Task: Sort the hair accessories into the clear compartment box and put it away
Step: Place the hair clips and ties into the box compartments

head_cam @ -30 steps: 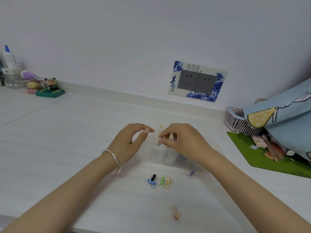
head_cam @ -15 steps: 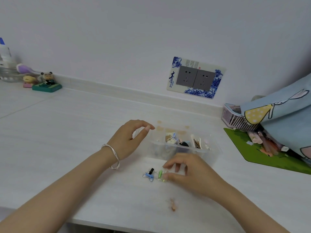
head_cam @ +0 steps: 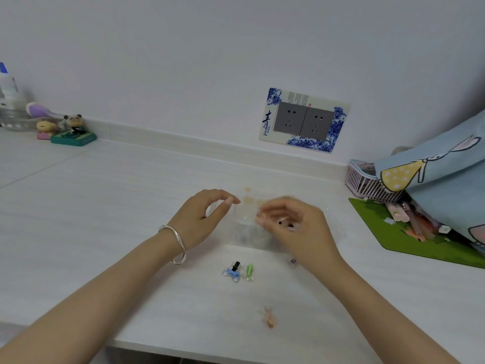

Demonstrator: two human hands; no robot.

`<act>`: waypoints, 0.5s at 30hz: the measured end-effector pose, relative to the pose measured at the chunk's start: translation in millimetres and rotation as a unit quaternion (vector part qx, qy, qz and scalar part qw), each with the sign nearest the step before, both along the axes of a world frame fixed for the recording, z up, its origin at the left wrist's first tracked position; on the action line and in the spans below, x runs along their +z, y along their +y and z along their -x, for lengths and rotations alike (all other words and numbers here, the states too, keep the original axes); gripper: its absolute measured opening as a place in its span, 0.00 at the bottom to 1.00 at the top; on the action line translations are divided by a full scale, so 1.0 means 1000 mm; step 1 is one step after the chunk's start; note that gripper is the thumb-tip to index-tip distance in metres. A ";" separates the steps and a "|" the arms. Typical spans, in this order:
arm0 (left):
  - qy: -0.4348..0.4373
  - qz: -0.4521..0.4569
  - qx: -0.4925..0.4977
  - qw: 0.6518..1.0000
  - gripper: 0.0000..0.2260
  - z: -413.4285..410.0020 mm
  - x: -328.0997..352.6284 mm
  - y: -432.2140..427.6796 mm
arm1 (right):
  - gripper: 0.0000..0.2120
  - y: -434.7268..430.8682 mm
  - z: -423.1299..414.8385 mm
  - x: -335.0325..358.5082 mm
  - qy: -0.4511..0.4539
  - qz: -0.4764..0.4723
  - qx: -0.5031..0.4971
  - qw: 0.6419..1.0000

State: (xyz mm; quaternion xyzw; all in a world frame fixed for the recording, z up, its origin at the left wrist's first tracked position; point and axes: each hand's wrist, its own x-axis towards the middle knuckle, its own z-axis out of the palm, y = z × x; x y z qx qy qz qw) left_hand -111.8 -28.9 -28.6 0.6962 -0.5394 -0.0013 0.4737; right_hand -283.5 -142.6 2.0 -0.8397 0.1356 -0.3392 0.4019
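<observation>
Head view puts our right hand point(head_cam: 296, 227) over the clear compartment box point(head_cam: 333, 232), fingers pinched together above its left part; the blur hides whether a clip sits between them, so we cannot tell. Our left hand point(head_cam: 202, 219) rests at the box's left end, thumb and forefinger curved narrowly on the wall, steadying it. Nearer to us on the white counter point(head_cam: 131, 206) lie the loose pieces: a blue clip point(head_cam: 232, 274) touching a black one, a green clip point(head_cam: 249, 270) just beside it with its long axis running near to far, and an orange clip point(head_cam: 269, 317) nearest the edge. They lie near and slightly left of the right hand, which we judge better placed to fetch them.
</observation>
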 end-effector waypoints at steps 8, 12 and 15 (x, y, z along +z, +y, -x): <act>-0.006 0.005 -0.005 1.000 0.12 -0.001 0.000 0.000 | 0.02 -0.006 -0.037 -0.002 0.051 0.068 -0.026 0.996; -0.011 0.003 -0.007 1.000 0.10 -0.003 0.000 0.000 | 0.06 -0.008 -0.035 -0.002 0.097 0.109 -0.023 0.989; -0.021 -0.004 -0.004 1.000 0.11 -0.002 0.003 0.001 | 0.05 -0.007 -0.024 -0.003 0.064 0.137 -0.036 0.988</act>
